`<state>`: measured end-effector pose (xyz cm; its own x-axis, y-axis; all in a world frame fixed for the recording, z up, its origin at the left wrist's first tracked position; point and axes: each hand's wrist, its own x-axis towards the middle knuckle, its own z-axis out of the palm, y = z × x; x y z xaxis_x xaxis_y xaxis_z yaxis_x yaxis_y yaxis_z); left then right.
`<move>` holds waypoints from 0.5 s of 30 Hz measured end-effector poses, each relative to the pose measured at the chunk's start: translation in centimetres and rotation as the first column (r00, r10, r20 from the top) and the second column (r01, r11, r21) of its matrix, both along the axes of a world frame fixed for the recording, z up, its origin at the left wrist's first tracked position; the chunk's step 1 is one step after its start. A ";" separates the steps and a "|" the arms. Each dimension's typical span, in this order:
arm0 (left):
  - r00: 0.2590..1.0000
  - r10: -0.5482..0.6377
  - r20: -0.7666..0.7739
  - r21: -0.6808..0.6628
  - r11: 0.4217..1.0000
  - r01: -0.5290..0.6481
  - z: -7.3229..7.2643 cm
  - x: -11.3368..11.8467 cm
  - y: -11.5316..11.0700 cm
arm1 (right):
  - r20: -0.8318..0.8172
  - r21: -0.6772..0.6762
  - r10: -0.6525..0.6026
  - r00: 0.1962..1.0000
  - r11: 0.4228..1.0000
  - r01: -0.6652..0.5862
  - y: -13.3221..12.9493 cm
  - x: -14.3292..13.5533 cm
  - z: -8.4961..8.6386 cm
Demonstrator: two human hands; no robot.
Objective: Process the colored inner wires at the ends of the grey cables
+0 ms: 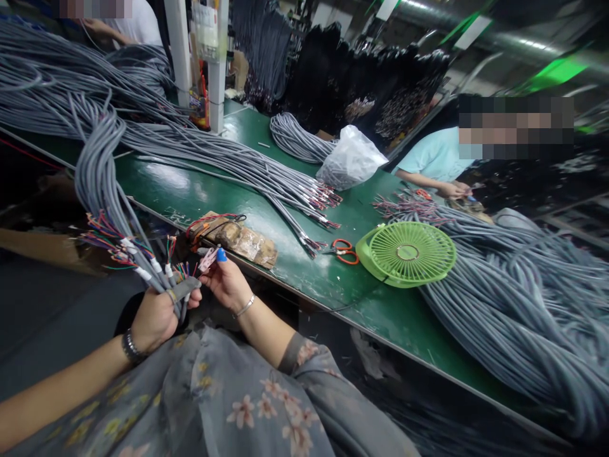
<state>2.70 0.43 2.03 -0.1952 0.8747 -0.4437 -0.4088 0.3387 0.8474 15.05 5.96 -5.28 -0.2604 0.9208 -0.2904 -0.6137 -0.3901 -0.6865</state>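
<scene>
My left hand (157, 317), with a dark bracelet at the wrist, is closed round several grey cables (155, 270). Their stripped ends fan out above it in red, blue, green and orange wires (107, 241). A grey wrap covers part of the left thumb. Just to the right, my right hand (229, 284) pinches a small pink piece (208, 259), whose exact kind I cannot make out. It is close to the wire ends of one cable. A blue finger cover (221, 254) sits on a right fingertip. The fingers partly hide where wires and pink piece meet.
On the green table (190, 190) lie long grey cable bundles (247, 165), a taped block (247, 241), orange-handled scissors (345, 251) and a green fan (406, 252). A plastic bag (352, 158) stands behind. Two other people work across the table.
</scene>
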 end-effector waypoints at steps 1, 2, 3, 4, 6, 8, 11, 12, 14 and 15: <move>1.000 0.004 -0.002 -0.002 1.000 -0.004 -0.2 0.0 0.1 | -0.010 -0.013 -0.006 1.000 1.000 0.006 0.1 0.0 0.0; 1.000 0.004 -0.004 -0.002 1.000 -0.004 -0.4 0.0 0.1 | -0.018 -0.024 -0.014 1.000 1.000 0.013 0.2 -0.1 0.0; 1.000 0.001 -0.006 -0.002 1.000 -0.001 -0.7 0.0 0.2 | -0.025 -0.034 -0.023 0.999 0.999 0.022 0.2 -0.1 0.0; 1.000 -0.004 -0.010 -0.001 1.000 0.004 -1.0 0.0 0.2 | -0.031 -0.044 -0.033 0.999 0.999 0.032 0.3 -0.2 -0.1; 1.000 -0.015 -0.020 -0.001 1.000 0.015 -1.5 -0.2 0.3 | -0.050 -0.062 -0.051 0.997 0.997 0.048 0.3 -0.3 -0.1; 0.999 -0.026 -0.030 0.003 1.000 0.026 -1.8 -0.4 0.3 | -0.072 -0.071 -0.064 0.995 0.996 0.059 0.2 -0.4 -0.1; 0.999 -0.037 -0.039 0.015 0.999 0.037 -1.9 -0.6 0.2 | -0.085 -0.072 -0.065 0.994 0.996 0.059 0.1 -0.5 0.2; 0.998 -0.039 -0.041 0.018 0.999 0.039 -1.8 -0.7 0.2 | -0.085 -0.071 -0.060 0.995 0.996 0.054 0.0 -0.5 0.3; 0.998 -0.046 -0.040 0.025 0.999 0.047 -1.6 -0.7 0.1 | -0.080 -0.074 -0.047 0.996 0.996 0.041 -0.1 -0.4 0.4; 0.998 -0.050 -0.037 0.029 0.998 0.051 -1.5 -0.7 0.1 | -0.078 -0.079 -0.038 0.996 0.996 0.032 -0.1 -0.4 0.4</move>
<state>2.00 0.53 0.53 -0.1662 0.8964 -0.4109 -0.3604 0.3326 0.8715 14.70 5.89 -4.84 -0.2535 0.9050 -0.3415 -0.6789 -0.4180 -0.6037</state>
